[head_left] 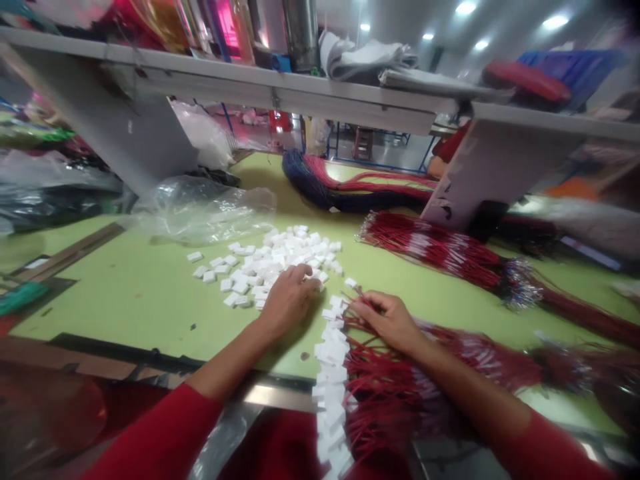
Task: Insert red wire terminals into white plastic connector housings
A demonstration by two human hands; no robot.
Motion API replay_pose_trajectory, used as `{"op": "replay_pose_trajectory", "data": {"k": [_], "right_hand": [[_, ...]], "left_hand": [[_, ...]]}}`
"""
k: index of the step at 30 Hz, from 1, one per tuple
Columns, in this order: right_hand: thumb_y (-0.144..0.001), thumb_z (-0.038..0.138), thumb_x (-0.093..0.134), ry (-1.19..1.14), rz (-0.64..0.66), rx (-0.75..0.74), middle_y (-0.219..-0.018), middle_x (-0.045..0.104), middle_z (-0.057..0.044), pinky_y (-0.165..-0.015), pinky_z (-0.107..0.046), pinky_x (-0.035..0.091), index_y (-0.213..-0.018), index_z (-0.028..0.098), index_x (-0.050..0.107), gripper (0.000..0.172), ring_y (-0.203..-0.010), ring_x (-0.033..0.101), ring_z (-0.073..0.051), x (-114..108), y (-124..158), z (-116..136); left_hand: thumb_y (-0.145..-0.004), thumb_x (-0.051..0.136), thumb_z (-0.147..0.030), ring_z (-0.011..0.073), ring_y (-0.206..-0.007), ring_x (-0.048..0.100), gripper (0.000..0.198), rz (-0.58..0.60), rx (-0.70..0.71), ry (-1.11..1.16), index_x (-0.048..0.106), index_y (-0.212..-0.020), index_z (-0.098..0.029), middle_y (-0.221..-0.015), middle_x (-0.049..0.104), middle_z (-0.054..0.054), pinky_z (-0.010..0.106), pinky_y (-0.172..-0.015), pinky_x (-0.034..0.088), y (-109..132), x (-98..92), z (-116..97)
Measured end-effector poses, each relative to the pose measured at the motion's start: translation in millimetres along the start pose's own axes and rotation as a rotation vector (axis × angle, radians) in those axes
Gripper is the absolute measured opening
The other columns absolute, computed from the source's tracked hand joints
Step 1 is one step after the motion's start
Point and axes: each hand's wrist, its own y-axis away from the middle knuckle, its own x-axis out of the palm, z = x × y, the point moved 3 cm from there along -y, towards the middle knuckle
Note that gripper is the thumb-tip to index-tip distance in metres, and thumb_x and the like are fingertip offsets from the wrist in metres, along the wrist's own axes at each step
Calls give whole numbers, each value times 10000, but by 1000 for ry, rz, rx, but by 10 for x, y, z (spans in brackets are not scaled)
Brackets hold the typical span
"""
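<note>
White plugs point(270, 263) lie loose, left hand point(289, 301) fingers pressed onto them; right hand point(389, 321) pinches red wires point(375, 390). One fitted row point(331, 363) lies finished; many plugs remain.

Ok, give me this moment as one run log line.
left hand: resting on white connector pile, grip unclear | right hand: pinching red wires | surface: green table

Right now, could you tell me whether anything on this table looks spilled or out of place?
A few white pieces lie scattered left of the main pile, apart from it; nothing looks damaged.
</note>
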Motion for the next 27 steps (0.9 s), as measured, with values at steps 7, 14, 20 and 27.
{"op": "replay_pose_trajectory", "data": {"k": [7, 14, 20, 27], "right_hand": [[-866, 551, 630, -80, 60, 27, -654, 588, 36, -569, -224, 380, -875, 191, 538, 371, -568, 499, -104, -2, 0, -81], [-827, 584, 644, -169, 30, 74, -633, 551, 47, -502, -211, 356, -777, 197, 507, 414, -493, 442, -77, 6, -23, -86], [-822, 589, 649, -117, 21, 60, -600, 450, 69, -494, -213, 286, -784, 183, 534, 424, -520, 380, -77, 14, -1, -59], [-691, 583, 762, -216, 17, 112, -643, 540, 49, -522, -213, 372, -737, 187, 521, 466, -564, 487, -88, 42, -1, 7]], "left_hand": [[-896, 478, -106, 269, -912, 512, 215, 13, 99, -5, 678, -924, -180, -965, 649, 111, 406, -832, 408, 11, 50, -25], [-880, 498, -119, 283, -952, 519, 206, 9, 124, -29, 686, -941, -180, -1009, 643, 122, 421, -838, 418, -51, 77, 16], [-911, 484, -181, 259, -897, 564, 152, 11, 51, 283, 626, -965, -179, -956, 661, 103, 412, -814, 446, 12, -3, -84], [-901, 593, -251, 205, -817, 624, 191, -17, -96, 692, 670, -1073, -221, -948, 706, 52, 325, -770, 465, 205, -129, -240]]}}
